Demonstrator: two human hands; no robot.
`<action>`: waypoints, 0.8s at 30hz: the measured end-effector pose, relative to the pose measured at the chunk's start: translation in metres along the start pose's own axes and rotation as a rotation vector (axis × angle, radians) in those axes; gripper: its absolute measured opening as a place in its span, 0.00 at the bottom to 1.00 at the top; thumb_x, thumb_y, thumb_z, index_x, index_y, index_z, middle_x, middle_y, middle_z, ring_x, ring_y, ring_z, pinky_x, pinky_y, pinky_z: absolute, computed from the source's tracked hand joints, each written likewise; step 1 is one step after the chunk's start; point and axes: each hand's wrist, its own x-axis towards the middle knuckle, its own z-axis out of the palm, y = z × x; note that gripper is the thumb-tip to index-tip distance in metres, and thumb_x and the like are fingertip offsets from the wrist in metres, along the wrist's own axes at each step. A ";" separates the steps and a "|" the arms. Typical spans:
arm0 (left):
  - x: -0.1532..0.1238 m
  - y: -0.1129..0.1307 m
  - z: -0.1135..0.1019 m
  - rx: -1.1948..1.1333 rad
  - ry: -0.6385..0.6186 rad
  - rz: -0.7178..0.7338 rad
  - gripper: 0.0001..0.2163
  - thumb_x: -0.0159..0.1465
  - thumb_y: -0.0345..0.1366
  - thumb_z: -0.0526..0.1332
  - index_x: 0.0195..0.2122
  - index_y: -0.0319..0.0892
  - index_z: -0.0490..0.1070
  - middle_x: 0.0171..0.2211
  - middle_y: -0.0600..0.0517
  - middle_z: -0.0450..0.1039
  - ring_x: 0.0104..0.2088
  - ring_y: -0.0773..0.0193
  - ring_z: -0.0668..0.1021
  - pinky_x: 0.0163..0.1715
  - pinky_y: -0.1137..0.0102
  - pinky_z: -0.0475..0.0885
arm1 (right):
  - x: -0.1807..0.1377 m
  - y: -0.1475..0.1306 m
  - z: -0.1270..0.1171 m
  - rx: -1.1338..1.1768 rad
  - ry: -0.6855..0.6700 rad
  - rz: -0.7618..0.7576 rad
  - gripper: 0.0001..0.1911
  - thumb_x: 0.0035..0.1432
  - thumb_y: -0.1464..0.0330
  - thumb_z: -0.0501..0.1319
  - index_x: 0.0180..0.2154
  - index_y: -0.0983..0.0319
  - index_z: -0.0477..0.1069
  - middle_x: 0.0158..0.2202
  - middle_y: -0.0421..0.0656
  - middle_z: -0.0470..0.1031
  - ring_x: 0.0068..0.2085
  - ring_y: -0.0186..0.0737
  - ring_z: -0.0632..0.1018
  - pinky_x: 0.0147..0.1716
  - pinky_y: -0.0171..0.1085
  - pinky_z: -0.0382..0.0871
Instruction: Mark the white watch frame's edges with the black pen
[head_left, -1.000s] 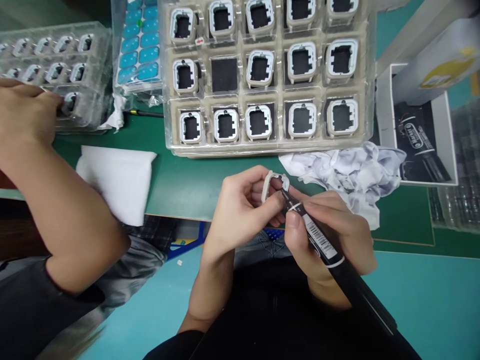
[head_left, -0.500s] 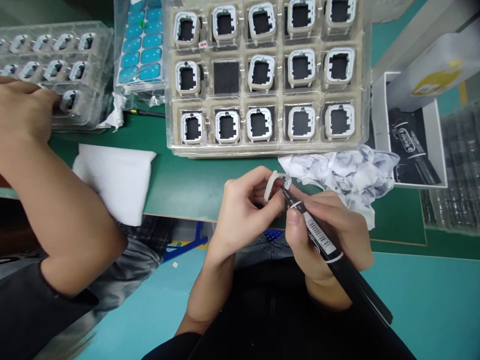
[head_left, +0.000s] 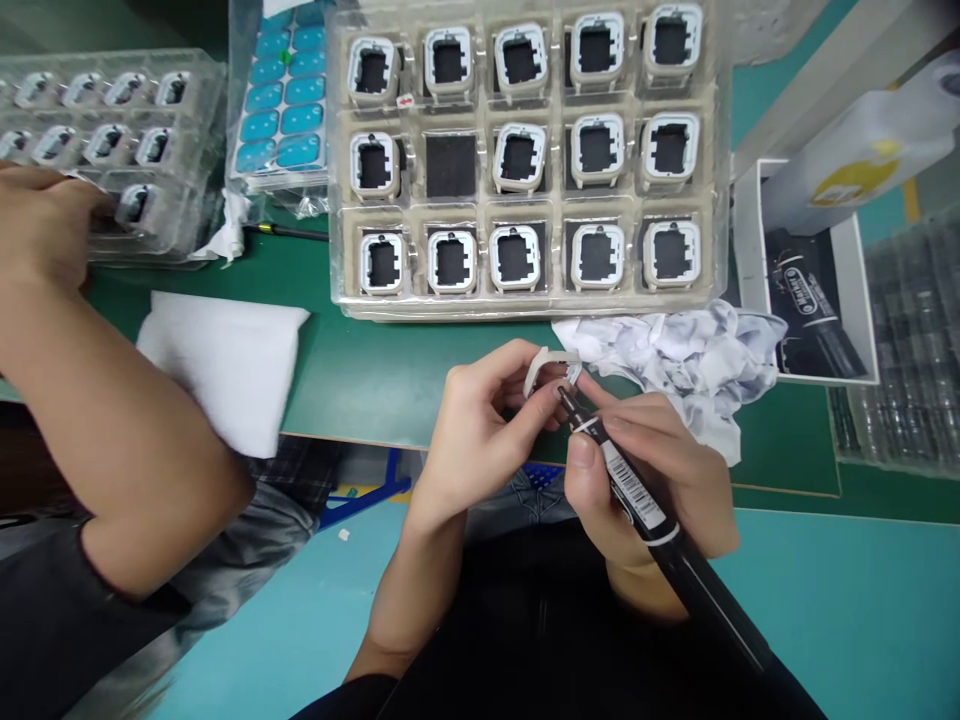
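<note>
That small white square plastic frame (head_left: 550,362) you've got pinched in your left hand (head_left: 480,430), just above the green counter (head_left: 375,370) edge, looks light, thin and probably a bit flexy, so keep your grip on the outer rim. Your right hand (head_left: 660,480) is wrapped around the black marker pen (head_left: 626,480), tip touching the frame. Versus a second ago, the clear tray of frames (head_left: 525,300) sits lower in view; the hands barely shifted.
</note>
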 end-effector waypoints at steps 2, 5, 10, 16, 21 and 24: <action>0.000 0.000 0.000 0.000 0.004 0.005 0.05 0.73 0.37 0.73 0.41 0.42 0.80 0.35 0.53 0.82 0.35 0.66 0.83 0.37 0.74 0.79 | 0.002 0.000 -0.002 -0.009 -0.010 -0.021 0.16 0.64 0.78 0.71 0.52 0.61 0.79 0.40 0.45 0.83 0.35 0.44 0.84 0.46 0.58 0.95; 0.000 0.001 -0.002 -0.027 -0.021 -0.019 0.05 0.73 0.37 0.73 0.43 0.42 0.81 0.35 0.52 0.82 0.35 0.65 0.84 0.37 0.74 0.80 | 0.003 0.000 -0.004 -0.011 -0.017 -0.045 0.14 0.64 0.78 0.70 0.50 0.63 0.79 0.39 0.44 0.82 0.35 0.43 0.84 0.46 0.55 0.95; 0.003 0.007 -0.004 -0.138 -0.091 -0.054 0.06 0.70 0.36 0.76 0.43 0.41 0.82 0.33 0.53 0.82 0.33 0.64 0.85 0.37 0.74 0.83 | 0.000 0.001 0.000 -0.004 0.048 -0.057 0.10 0.65 0.77 0.69 0.47 0.64 0.78 0.39 0.45 0.82 0.37 0.44 0.86 0.43 0.53 0.94; 0.004 0.010 -0.006 -0.215 -0.121 -0.076 0.07 0.69 0.35 0.77 0.43 0.41 0.83 0.35 0.52 0.84 0.34 0.65 0.85 0.38 0.74 0.83 | -0.002 0.001 -0.003 -0.017 0.037 -0.058 0.10 0.65 0.76 0.69 0.47 0.63 0.77 0.39 0.47 0.84 0.43 0.52 0.90 0.38 0.49 0.93; 0.003 0.009 -0.008 -0.207 -0.124 -0.084 0.09 0.68 0.37 0.79 0.44 0.41 0.84 0.38 0.50 0.85 0.33 0.64 0.85 0.37 0.74 0.84 | 0.000 -0.002 -0.005 0.004 0.005 -0.057 0.10 0.65 0.76 0.68 0.48 0.61 0.77 0.39 0.45 0.83 0.39 0.46 0.88 0.40 0.50 0.93; 0.003 0.010 -0.008 -0.245 -0.126 -0.087 0.08 0.67 0.35 0.79 0.44 0.41 0.84 0.38 0.51 0.85 0.33 0.66 0.85 0.37 0.75 0.84 | -0.003 -0.003 0.000 0.022 0.083 -0.062 0.09 0.65 0.76 0.68 0.47 0.63 0.77 0.38 0.46 0.82 0.36 0.44 0.85 0.39 0.51 0.93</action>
